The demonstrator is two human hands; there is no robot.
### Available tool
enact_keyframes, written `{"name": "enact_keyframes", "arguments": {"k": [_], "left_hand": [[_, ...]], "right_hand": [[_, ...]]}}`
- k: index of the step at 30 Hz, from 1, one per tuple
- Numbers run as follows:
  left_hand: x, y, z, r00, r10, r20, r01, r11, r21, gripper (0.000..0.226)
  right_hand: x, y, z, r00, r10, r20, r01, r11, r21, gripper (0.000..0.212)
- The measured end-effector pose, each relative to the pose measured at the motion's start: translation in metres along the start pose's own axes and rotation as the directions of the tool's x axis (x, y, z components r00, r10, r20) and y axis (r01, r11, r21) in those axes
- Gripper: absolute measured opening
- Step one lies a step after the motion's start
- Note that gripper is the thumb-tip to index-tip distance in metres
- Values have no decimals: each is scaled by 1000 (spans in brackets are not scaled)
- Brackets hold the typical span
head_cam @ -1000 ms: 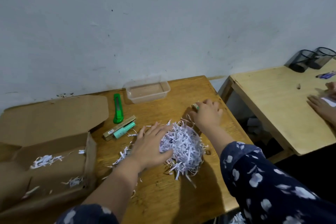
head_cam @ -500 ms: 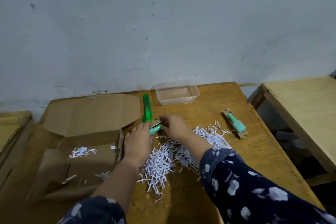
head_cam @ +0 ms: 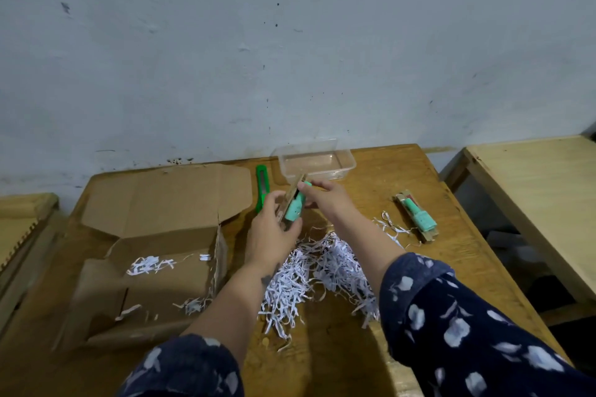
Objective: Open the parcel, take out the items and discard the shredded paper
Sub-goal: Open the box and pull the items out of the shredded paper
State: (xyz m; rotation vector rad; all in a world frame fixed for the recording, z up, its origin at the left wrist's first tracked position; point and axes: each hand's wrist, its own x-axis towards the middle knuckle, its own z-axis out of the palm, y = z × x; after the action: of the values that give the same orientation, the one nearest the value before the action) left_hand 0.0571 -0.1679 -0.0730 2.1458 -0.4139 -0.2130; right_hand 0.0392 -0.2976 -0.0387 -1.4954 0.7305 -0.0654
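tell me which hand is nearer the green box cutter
Left. The left hand sits just right of the green box cutter; the right hand is farther right, beyond the packaged item both hold.

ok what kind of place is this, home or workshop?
Hard to say; likely a plain workroom or classroom. Bare scuffed wall, a wooden desk with a second desk beside it, and an opened cardboard parcel being unpacked by hand.

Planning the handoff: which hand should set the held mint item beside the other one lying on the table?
Right hand, probably: it already grips the mint item, and the other mint item lies on its side.
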Motion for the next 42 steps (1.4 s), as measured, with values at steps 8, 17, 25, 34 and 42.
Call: {"name": "enact_keyframes", "arguments": {"k": [8,17,25,34,42], "left_hand": [[-8,-2,30,992,51,118,-58,996,61,17],[-2,62,95,769,170,617,-480,791,379,54],[-3,78,134,615,89,784,-671,582,460,66],[-23,49,91,599,163,784,-681,619,391,55],[-33,27,65,636,228,737,-654,667,358,52]], "right_hand": [[-11,-19,-59,988,98,-118,-78,983,164,29],[-13,-13,-133,931,31,-365,-138,953,-271,54],[-7,13,-152,914,-96,-395,-153,819,-553,55],[-4,37,-121,946,-184,-266,-127,546,-828,48],[-1,49,-112,932,-270,-242,-87,480,-873,49]]}}
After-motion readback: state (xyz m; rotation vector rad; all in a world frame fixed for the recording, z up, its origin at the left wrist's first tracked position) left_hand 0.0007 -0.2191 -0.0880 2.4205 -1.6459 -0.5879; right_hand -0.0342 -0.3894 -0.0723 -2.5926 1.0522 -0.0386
